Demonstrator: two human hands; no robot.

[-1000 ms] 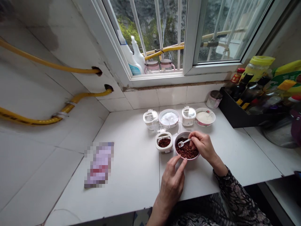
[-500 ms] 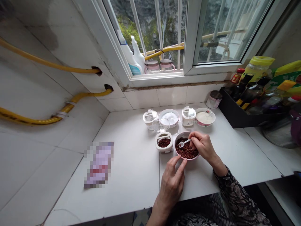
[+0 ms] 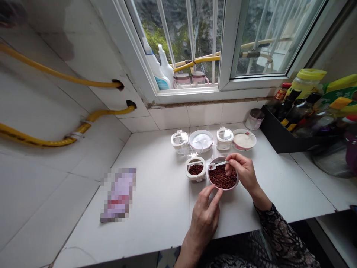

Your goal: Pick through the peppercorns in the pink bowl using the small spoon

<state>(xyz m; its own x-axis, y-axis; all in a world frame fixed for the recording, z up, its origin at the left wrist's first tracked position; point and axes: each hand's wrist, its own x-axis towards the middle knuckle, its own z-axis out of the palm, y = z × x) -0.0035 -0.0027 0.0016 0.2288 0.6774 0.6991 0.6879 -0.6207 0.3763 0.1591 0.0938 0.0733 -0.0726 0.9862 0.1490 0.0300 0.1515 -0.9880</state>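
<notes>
My right hand (image 3: 242, 171) pinches the handle of a small white spoon (image 3: 219, 163). The spoon is over the bowl's left part, its scoop near the rim with a little dark material in it. Below is a round bowl (image 3: 226, 190) of dark red-brown grains that look like Sichuan peppercorns (image 3: 223, 178). With its fingertips on the bowl's near rim, my left hand (image 3: 205, 214) steadies it. Just left of the bowl stands an open seasoning jar (image 3: 196, 178) holding the same grains, its clear lid (image 3: 193, 148) tipped back.
Behind are two white-rimmed jars (image 3: 180, 139) (image 3: 224, 138), a bowl of white grains (image 3: 201, 140) and a bowl of off-white powder (image 3: 244, 139). A black bottle box (image 3: 290, 139) stands right, beside a lidded jar (image 3: 254, 119). A blurred purple packet (image 3: 119, 195) lies left.
The spoon has risen and shifted left, from over the grains toward the bowl's rim on the jar side. My left hand stays at the bowl.
</notes>
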